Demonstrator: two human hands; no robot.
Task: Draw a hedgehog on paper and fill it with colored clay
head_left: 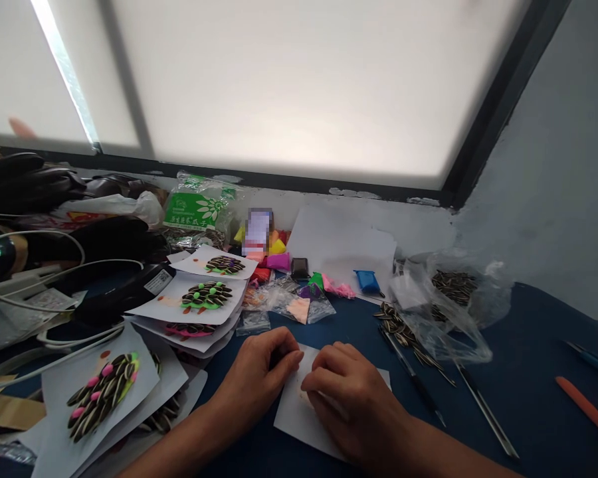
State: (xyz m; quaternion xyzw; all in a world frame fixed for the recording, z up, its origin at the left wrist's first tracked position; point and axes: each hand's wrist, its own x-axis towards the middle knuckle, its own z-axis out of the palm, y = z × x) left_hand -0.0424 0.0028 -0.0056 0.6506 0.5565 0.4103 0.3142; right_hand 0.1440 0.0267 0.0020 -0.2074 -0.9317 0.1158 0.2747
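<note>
A small white paper card [295, 417] lies on the blue table in front of me. My left hand [260, 373] is at its upper left edge, with thumb and forefinger curled together. Whatever is between those fingertips is too small to tell. Over the right part of the card rests my right hand [353, 393], its fingers bent and drawn together, their tips low near the paper. A bit of pale peach colour shows on the card beside the right fingertips; most of it is hidden by the hand.
Stacked cards [152, 307] with sunflower-seed hedgehogs stand left, near another pile [112, 398]. Behind are coloured clay packets [279, 261] and a blue packet [367, 281]. Loose sunflower seeds [403, 330], a pen [413, 375], a clear seed bag [453, 299] and an orange stick [585, 406] lie right.
</note>
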